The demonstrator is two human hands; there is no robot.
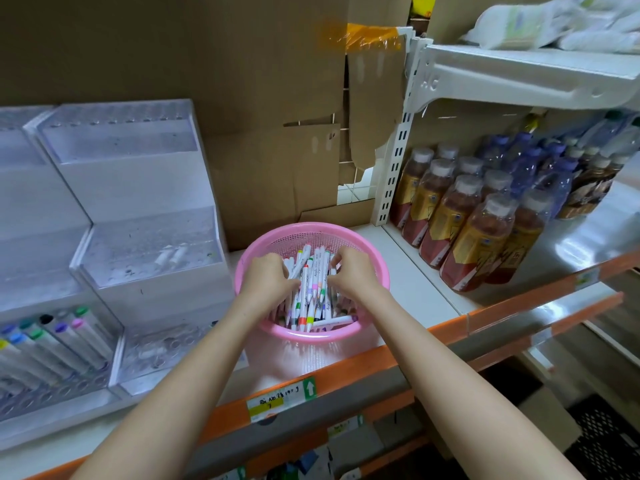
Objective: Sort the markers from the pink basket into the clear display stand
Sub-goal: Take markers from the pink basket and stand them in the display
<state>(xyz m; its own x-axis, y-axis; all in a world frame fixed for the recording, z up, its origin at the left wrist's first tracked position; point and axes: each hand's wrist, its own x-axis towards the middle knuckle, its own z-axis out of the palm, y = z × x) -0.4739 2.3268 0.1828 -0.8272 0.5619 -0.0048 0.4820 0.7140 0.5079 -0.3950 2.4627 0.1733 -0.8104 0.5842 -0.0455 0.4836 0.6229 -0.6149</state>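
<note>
We curl our left hand (pixel 268 276) and right hand (pixel 351 271) round markers (pixel 313 289) in the pink basket (pixel 311 336), bunching them for the clear display stand (pixel 138 188).

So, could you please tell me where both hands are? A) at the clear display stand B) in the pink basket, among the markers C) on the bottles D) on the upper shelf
B: the left hand and right hand both curl over markers inside the pink basket.
</note>
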